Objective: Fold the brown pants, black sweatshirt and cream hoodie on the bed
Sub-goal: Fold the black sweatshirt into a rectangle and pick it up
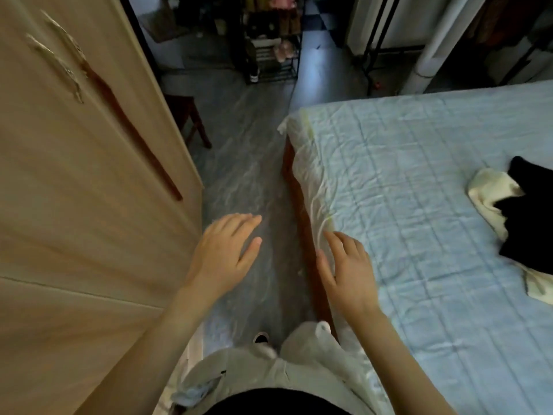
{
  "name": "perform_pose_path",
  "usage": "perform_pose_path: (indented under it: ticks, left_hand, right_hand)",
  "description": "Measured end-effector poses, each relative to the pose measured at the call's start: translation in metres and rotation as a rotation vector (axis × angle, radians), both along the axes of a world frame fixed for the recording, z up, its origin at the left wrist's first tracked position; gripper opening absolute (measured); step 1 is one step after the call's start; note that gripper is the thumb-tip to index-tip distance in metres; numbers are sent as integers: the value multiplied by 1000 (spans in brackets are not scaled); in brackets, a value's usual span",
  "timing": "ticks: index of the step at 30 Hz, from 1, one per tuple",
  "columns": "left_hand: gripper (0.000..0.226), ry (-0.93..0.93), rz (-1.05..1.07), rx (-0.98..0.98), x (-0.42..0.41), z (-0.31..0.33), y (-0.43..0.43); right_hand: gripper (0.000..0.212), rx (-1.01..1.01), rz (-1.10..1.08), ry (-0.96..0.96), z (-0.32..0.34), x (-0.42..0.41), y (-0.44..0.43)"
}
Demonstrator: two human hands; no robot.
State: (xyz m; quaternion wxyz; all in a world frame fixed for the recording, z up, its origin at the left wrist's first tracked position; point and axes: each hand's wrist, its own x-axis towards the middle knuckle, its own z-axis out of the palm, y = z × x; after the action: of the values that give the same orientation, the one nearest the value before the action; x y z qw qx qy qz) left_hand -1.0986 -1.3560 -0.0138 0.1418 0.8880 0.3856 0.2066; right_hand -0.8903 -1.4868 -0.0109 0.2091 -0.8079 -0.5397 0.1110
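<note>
A tall pale wooden wardrobe (74, 175) fills the left side, with two metal handles (57, 67) on its doors. Just past its far corner stands a dark red stool (188, 115) on the grey floor (239, 175). Farther back is a black shoe rack (272, 46) with a few pairs on its shelves.

The person stands in the gap between wardrobe and bed, in pale trousers (269, 363), with the tip of one shoe (261, 337) showing below. Both bare forearms reach forward. The left hand (223, 256) hovers palm down over the floor, fingers straight and close together, holding nothing. The right hand (347, 268) is palm down over the near edge of the bed, fingers relaxed and slightly spread, grasping nothing. Whether its fingertips touch the sheet cannot be told.

The bed (419, 175) takes up the right side. It is covered with a light blue checked sheet, wrinkled along the edge, and a reddish wooden frame (299, 211) shows below that edge. The cream hoodie (490, 190) lies crumpled on the sheet at the far right, well apart from both hands. The black sweatshirt (529, 211) lies bunched on top of it and is cut off by the picture's edge, so cream cloth shows both beyond it and on its near side. Neither garment is folded.
</note>
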Motion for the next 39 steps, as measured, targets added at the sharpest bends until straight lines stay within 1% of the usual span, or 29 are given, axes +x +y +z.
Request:
perform_pose_path:
  ticks: [3,7,10,13,17,22,25,28,31,33,35,37,39]
  left_hand:
    - [45,-17,48,6,6,-9,56]
    - [47,-19,88,-88,37,-33,130]
    - [48,38,67,-124,70,-41,195]
    - [50,69,97,-133,108,-29,269]
    - [51,65,108,-104,162,6,369]
    - [51,66,79,-69,225,32,478]
    - [52,86,9,-96,261,30,535]
    - [57,146,-90,-140,295,17,599]
    - [58,171,-202,-152,329,4,674]
    - [57,186,-285,-135,353,0,733]
    - [57,213,-381,-101,379,4,794]
    - [57,226,-464,-61,406,18,853]
    - [54,220,-529,-29,434,33,908]
  right_hand:
    - [45,-10,56,-10,2,14,63]
    - [49,-50,81,17,-12,48,151]
    - [51,-47,101,49,-24,84,224]
    - [50,-56,126,60,-23,125,301]
    - [59,-16,139,32,2,181,397]
    - [54,45,61,30,15,240,494]
    - [54,16,-12,30,7,266,540]
    - [51,-12,-112,38,-11,288,588]
    - [56,-26,-231,54,-27,307,646]
    - [58,-28,-299,49,-33,319,692]
    - [50,-21,-381,37,-33,332,741]
    - [46,-4,-461,39,-26,344,790]
    - [47,-12,-516,40,-13,356,835]
